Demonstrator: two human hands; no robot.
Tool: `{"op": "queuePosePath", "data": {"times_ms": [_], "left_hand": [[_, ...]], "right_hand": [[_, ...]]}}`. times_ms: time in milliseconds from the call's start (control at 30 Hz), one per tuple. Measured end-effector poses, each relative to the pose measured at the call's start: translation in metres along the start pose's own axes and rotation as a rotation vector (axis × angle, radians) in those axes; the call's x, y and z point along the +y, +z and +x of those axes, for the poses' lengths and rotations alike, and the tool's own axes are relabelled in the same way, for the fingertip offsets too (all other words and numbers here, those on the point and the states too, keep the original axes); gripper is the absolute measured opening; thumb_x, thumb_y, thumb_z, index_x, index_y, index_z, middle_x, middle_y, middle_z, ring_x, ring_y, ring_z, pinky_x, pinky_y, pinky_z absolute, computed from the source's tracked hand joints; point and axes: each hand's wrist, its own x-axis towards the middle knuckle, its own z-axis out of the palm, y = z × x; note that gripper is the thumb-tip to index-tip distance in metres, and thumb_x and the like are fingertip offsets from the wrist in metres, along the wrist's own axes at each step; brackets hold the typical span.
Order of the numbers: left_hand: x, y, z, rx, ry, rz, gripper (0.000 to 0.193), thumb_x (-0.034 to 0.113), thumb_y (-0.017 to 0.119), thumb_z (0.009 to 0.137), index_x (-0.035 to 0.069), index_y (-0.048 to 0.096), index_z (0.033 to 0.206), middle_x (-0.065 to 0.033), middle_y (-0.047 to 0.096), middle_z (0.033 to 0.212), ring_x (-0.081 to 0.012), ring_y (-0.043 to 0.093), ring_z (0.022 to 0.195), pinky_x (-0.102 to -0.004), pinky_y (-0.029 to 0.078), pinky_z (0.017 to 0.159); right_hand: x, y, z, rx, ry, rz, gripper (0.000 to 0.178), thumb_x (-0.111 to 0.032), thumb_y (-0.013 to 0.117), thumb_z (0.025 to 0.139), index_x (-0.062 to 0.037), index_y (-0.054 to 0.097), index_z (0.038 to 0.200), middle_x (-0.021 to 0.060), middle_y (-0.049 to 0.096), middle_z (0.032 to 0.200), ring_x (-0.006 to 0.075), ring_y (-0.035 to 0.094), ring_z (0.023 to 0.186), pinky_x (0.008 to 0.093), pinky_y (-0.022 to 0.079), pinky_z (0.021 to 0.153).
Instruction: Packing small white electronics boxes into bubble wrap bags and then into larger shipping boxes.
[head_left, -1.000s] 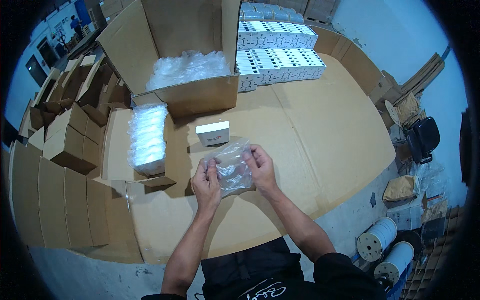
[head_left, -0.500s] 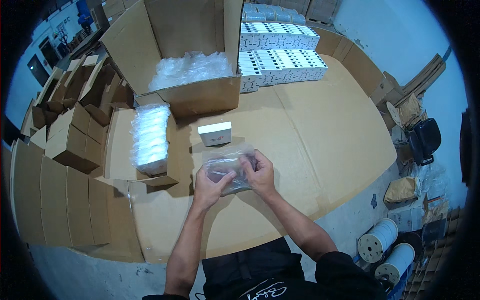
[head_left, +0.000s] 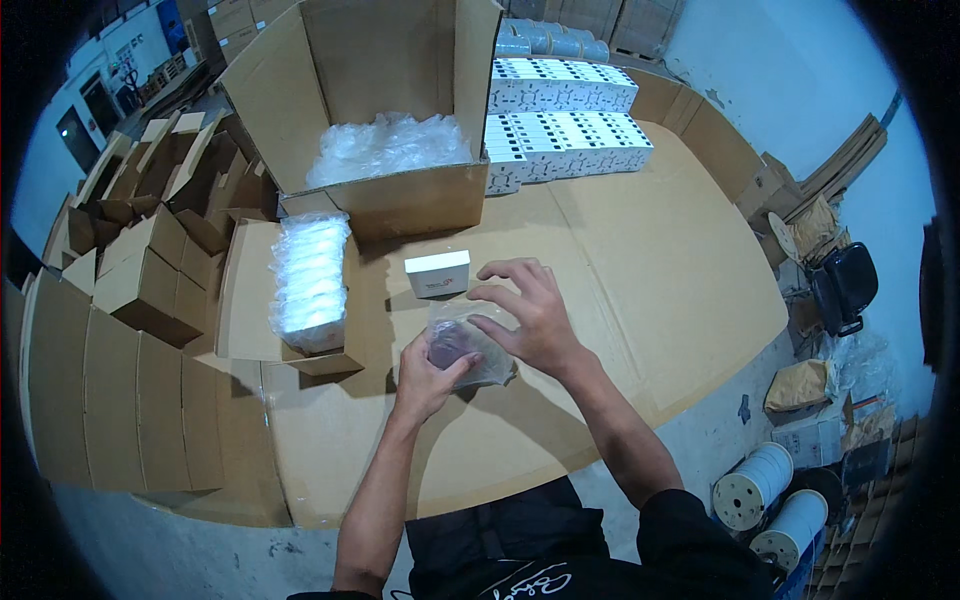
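My left hand (head_left: 428,380) grips a clear plastic bubble bag (head_left: 484,362) at its left side, thumb on top. Just right of the bag and above it, my right hand (head_left: 532,315) is lifted with its fingers spread and holds nothing. Beyond the bag a small white box (head_left: 438,274) stands on the cardboard-covered table (head_left: 640,300), near my right fingertips. To the left, an open brown carton (head_left: 250,300) holds a row of bubble-wrapped white boxes (head_left: 310,280).
A large open carton (head_left: 420,205) full of clear bubble bags (head_left: 390,148) stands at the back left. Stacked white boxes (head_left: 570,145) fill the back. Folded-open brown cartons (head_left: 150,270) crowd the left edge. Cable spools (head_left: 752,485) lie on the floor at right.
My right hand has let go of the bag and risen toward the white box, fingers opening. My left hand keeps the bag. The whole view has shifted slightly.
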Motion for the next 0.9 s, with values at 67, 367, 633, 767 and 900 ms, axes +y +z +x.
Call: {"op": "queuePosePath", "data": {"times_ms": [67,367,633,767,900], "left_hand": [[0.002,0.001,0.001,-0.01,-0.005,0.011,0.041,0.011,0.085,0.081,0.001,0.067,0.117,-0.0086,0.075,0.101,-0.0159,0.071,0.092,-0.0326,0.057,0.085],[-0.01,0.002,0.005,0.108,-0.025,0.109,0.042,0.015,0.086,0.08,0.002,0.067,0.115,-0.0109,0.075,0.101,-0.0189,0.072,0.091,-0.0353,0.057,0.084],[-0.005,0.002,0.004,0.148,-0.064,0.109,0.04,0.014,0.086,0.08,0.004,0.067,0.113,-0.0112,0.075,0.102,-0.0201,0.072,0.093,-0.0356,0.056,0.085],[0.004,0.002,0.003,0.117,0.041,0.089,0.047,0.015,0.088,0.077,0.003,0.065,0.116,-0.0112,0.075,0.102,-0.0197,0.071,0.096,-0.0355,0.056,0.085],[-0.002,-0.005,0.003,0.024,0.052,0.093,0.061,0.013,0.092,0.071,0.004,0.062,0.123,-0.0113,0.075,0.103,-0.0201,0.071,0.096,-0.0365,0.056,0.085]], "right_hand": [[0.001,0.006,-0.003,-0.005,-0.016,-0.094,0.024,-0.011,0.081,0.075,-0.0104,0.072,0.097,0.0056,0.066,0.11,0.0266,0.06,0.106,0.0413,0.045,0.086],[0.003,0.005,-0.002,-0.071,-0.089,-0.034,0.015,-0.006,0.079,0.075,-0.0063,0.069,0.086,0.0072,0.064,0.101,0.0266,0.061,0.097,0.04,0.047,0.082],[-0.003,-0.008,0.019,-0.418,-0.012,0.141,0.011,-0.011,0.074,0.083,-0.0039,0.067,0.089,0.0144,0.069,0.092,0.0335,0.066,0.089,0.0434,0.052,0.081],[0.002,-0.013,0.042,-0.808,0.102,0.133,0.022,-0.023,0.069,0.088,-0.0022,0.069,0.095,0.0218,0.072,0.097,0.0416,0.069,0.089,0.0499,0.053,0.079],[0.016,-0.011,0.051,-0.797,-0.008,0.202,0.024,-0.02,0.071,0.086,-0.0036,0.073,0.104,0.0182,0.073,0.094,0.0377,0.069,0.077,0.0429,0.055,0.071]]}}
